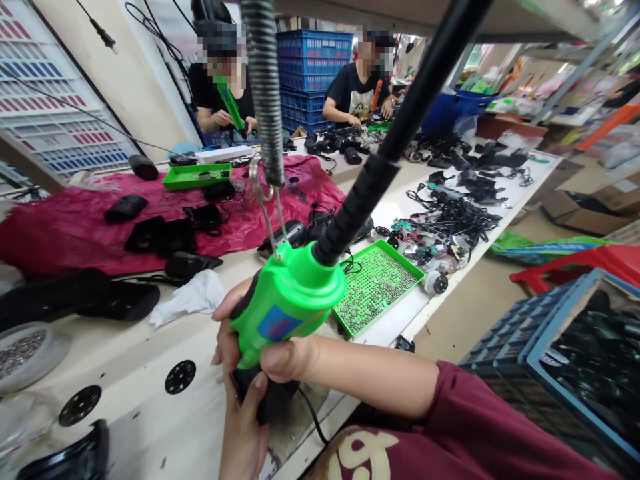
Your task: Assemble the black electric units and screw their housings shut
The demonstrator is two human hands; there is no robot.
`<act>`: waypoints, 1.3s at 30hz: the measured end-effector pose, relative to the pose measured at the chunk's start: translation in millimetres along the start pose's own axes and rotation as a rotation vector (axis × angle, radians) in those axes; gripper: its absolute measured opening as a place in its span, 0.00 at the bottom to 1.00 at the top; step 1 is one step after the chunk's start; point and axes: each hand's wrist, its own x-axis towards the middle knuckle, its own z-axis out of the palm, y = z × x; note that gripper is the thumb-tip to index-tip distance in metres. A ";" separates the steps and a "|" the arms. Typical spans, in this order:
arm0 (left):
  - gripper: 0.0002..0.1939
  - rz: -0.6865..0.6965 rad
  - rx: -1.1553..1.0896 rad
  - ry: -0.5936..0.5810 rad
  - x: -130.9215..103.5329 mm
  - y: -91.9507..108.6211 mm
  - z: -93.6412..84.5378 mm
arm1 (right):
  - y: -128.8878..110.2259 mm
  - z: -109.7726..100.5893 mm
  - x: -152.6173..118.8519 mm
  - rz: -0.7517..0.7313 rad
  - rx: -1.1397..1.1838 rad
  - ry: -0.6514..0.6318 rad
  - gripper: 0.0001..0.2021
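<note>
My right hand point(287, 357) is wrapped around a bright green electric screwdriver point(295, 290), which hangs from a coil spring point(265, 87) by a metal hook. A thick black cord point(380, 167) leaves its top end. Below it, my left hand point(247, 427) grips a black plastic housing point(273, 397) with a thin black cable. The screwdriver points down at the housing; its tip is hidden behind my hands and the tool body. Just beyond the tool lies a green tray point(380, 287) full of small screws.
Black round discs point(181, 377) and a bowl of small metal parts point(23, 353) lie at left. A pink plastic sheet point(65, 223) bears black housings. Wired parts point(450, 220) are heaped at right, beside a blue crate point(530, 373). Two people point(360, 87) work across the table.
</note>
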 end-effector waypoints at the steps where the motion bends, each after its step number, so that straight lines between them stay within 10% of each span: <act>1: 0.44 -0.004 0.002 0.012 0.0 -0.1 -0.1 | 1.6 -0.6 -0.2 0.023 0.055 -0.030 0.34; 17: 0.42 0.028 -0.010 0.041 -1.8 1.6 6.3 | -9.9 -1.6 -2.2 -0.163 0.298 0.071 0.31; 26: 0.43 0.029 -0.009 0.015 2.4 -0.9 1.9 | -24.7 -1.9 -7.5 -0.067 0.145 -0.091 0.24; 39: 0.38 -0.022 -0.108 0.095 0.6 -1.8 0.2 | -45.3 -11.6 -7.0 -0.349 0.083 0.204 0.28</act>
